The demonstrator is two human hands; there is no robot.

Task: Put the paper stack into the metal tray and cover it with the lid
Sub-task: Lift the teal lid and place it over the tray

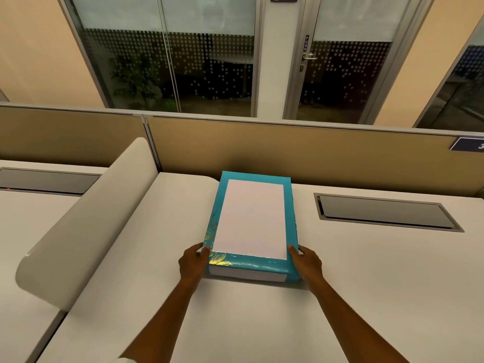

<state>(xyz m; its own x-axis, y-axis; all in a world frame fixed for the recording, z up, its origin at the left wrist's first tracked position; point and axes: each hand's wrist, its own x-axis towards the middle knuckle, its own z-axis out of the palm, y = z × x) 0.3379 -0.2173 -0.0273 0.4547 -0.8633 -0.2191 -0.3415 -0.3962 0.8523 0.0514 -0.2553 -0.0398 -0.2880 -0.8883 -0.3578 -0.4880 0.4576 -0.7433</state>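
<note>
An office cubicle fills the view: a pale desk (262, 323) runs up to a tan partition panel (288, 153), and behind that stand glass walls patterned with white dots and a glass door (348, 61) in a metal frame. A rounded cream divider (86, 226) rises on the left edge of the desk, and a dark recessed slot (385, 212) with a metal rim is set into the desktop on the right.

Both bare forearms reach forward from the bottom of the view, roughly parallel. The left hand (192, 263) grips the near left corner of a teal box (251, 267), thumb laid on the top edge and the other fingers wrapped down the side, out of sight. The right hand (307, 262) mirrors it on the near right corner, thumb on top near the white sheet, fingers curled along the side. Both hands are partly closed around the box.

The box lies flat on the desk, its long side running away from the person, its far end close to the partition. A white paper sheet (251, 221) covers most of its top, leaving a teal border all round. Gold floral line-work decorates the near left corner. A white layer shows along the near side under the teal edge; whether that is the paper stack or part of the box cannot be told.

The only legible writing is "PUSH", printed vertically on a small plate (306, 43) above the door handle. A dark blue sign (468, 144) on the partition at far right is cut off and not readable.
</note>
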